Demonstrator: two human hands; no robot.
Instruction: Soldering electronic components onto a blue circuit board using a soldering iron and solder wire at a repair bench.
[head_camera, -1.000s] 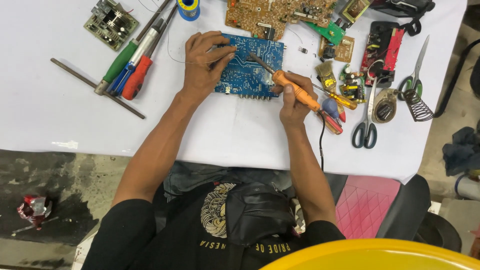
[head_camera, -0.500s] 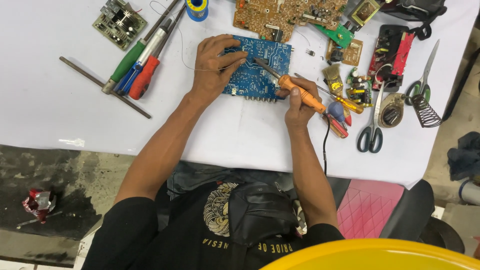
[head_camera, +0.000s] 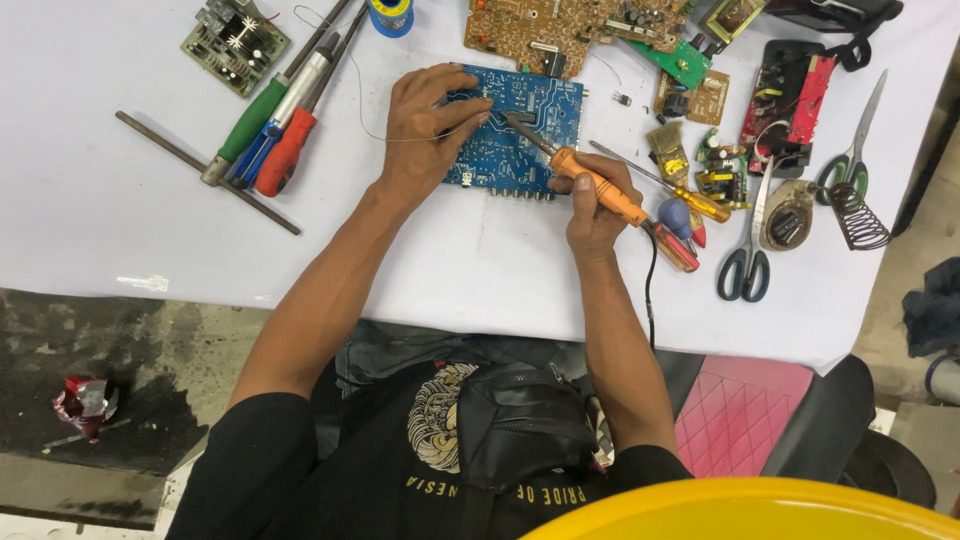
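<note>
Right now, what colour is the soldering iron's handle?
Orange, gripped in the right hand; the soldering iron shows best in the head view, its tip on the blue circuit board.

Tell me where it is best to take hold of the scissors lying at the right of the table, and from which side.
Grip the scissors at the dark finger loops, coming from the table's near edge. They lie flat with the loops toward the person and the blades pointing away, so the loops are nearest and safest. Bare cloth lies below them, while a wire coil stand and parts crowd the blades.

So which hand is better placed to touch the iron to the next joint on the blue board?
Right hand: it grips the orange soldering iron, tip over the blue circuit board. Left hand rests on the board with thin solder wire.
</note>
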